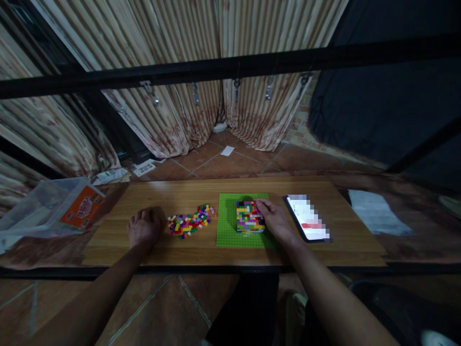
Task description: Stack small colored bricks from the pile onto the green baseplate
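A multicoloured block of toy bricks [250,217] stands on a green baseplate [225,226]. My right hand [275,218] is at the block's right side, with thumb and forefinger closed at its far right corner. Whether a single small brick is between those fingertips is hidden. To the left of the baseplate, a loose spread of small coloured bricks [190,222] lies on the wooden table [173,192]. My left hand [144,227] rests on the table left of these bricks, its fingers curled under, and I see nothing in it.
A phone [309,218] with a lit screen lies right of my right hand. Beyond the table's left end is a clear plastic box [46,204] with an orange label. A dark metal bar [201,69] crosses above the far side. White paper [378,211] lies off the right end.
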Action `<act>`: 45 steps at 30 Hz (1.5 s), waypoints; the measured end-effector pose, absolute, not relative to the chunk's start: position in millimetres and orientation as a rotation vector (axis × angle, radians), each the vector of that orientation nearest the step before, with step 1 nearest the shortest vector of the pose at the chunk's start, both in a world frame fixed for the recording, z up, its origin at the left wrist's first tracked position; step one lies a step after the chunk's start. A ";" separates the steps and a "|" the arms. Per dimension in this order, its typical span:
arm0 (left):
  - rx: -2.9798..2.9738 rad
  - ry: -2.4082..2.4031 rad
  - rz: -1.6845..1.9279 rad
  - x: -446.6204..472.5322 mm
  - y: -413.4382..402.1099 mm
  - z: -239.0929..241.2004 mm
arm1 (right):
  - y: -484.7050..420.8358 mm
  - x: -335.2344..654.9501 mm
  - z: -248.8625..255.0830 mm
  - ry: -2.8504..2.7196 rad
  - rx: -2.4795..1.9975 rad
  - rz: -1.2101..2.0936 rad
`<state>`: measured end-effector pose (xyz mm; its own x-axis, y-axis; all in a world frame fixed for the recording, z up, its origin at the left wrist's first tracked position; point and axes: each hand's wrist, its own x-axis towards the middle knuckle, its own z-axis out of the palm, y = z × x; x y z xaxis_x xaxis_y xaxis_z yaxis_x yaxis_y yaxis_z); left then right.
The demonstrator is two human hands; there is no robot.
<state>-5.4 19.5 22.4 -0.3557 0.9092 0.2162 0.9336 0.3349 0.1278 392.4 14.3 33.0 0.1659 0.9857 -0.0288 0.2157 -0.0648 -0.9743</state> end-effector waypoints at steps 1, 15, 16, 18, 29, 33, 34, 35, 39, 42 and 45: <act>-1.716 -2.476 -0.353 -4.9 19.3 22.7 | 14.5 392.1 32.5 -1.219 -1.471 1.004; -1.703 -2.493 -0.359 -3.4 18.3 24.2 | 14.6 393.3 29.3 -1.267 -1.444 0.996; -1.702 -2.500 -0.363 -3.4 18.5 24.2 | 14.1 393.0 30.6 -1.271 -1.447 0.991; -1.702 -2.510 -0.371 -3.8 18.5 24.3 | 13.5 392.5 32.4 -1.281 -1.454 0.990; -1.707 -2.503 -0.381 -4.8 18.0 23.7 | 12.6 392.3 33.1 -1.286 -1.468 0.994; -1.712 -2.522 -0.360 -5.2 18.5 24.6 | 12.0 391.7 32.4 -1.282 -1.456 0.986; -1.710 -2.521 -0.354 -5.5 18.6 24.5 | 12.0 391.8 32.2 -1.286 -1.461 0.978; -1.709 -2.517 -0.349 -5.9 18.6 24.3 | 12.1 392.0 32.2 -1.296 -1.464 0.971; -1.711 -2.507 -0.331 -5.7 17.9 24.5 | 12.0 392.7 32.8 -1.320 -1.471 0.947; -1.706 -2.524 -0.343 -4.3 17.1 26.1 | 12.0 392.6 33.1 -1.325 -1.493 0.944; -1.704 -2.529 -0.359 -3.7 17.1 26.9 | 12.1 392.4 32.9 -1.334 -1.505 0.931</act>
<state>-3.7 17.1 26.9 -0.3824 0.9046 0.1883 0.9213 0.3576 0.1528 392.4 12.1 32.9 0.1368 0.9903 0.0236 0.3194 -0.0215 -0.9474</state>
